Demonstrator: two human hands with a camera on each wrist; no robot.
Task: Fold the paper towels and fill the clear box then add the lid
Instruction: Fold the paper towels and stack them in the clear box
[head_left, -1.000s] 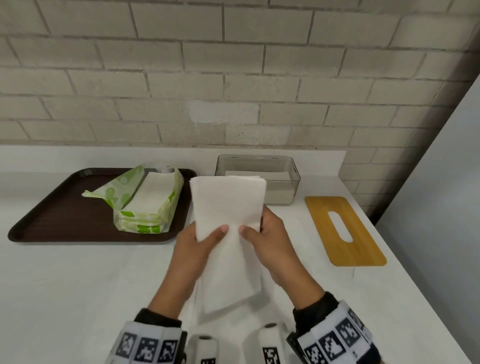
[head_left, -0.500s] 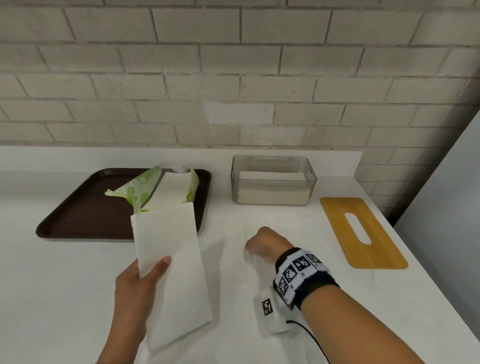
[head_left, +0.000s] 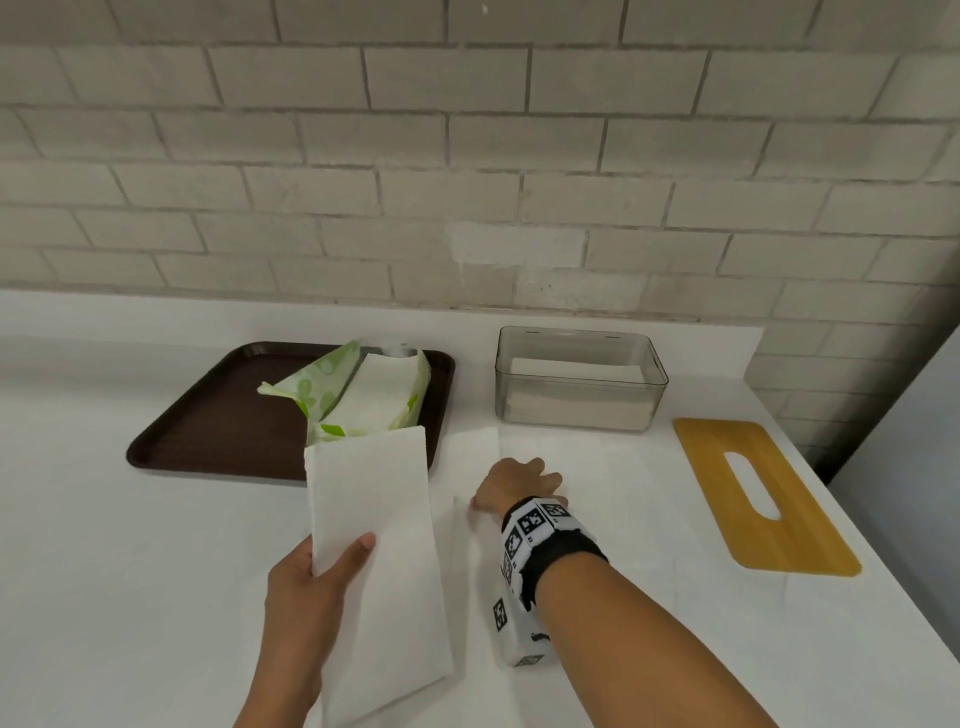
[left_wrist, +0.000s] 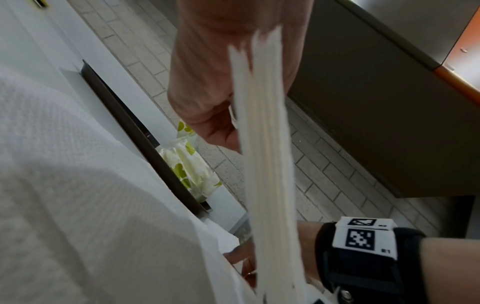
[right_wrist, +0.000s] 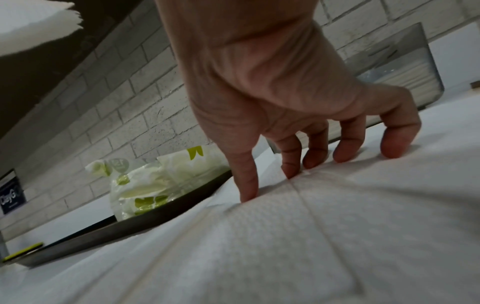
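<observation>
Head view: left hand (head_left: 306, 582) holds a folded paper towel (head_left: 374, 551) above the bench (head_left: 104, 571), thumb clamped over its left edge. Right hand (head_left: 517, 486) rests fingers-down on a flat paper towel sheet (head_left: 597, 478) lying on the bench. Clear box (head_left: 579, 379), part-filled with towels, stands behind; wooden lid (head_left: 763, 493) lies to its right, apart. Towel pack (head_left: 363, 395) sits on brown tray (head_left: 218, 415).

Left wrist view: folded towel edge-on, pinched between thumb and fingers (left_wrist: 207, 86).

Right wrist view: fingers (right_wrist: 345, 142) spread apart, tips pressing the flat sheet.
</observation>
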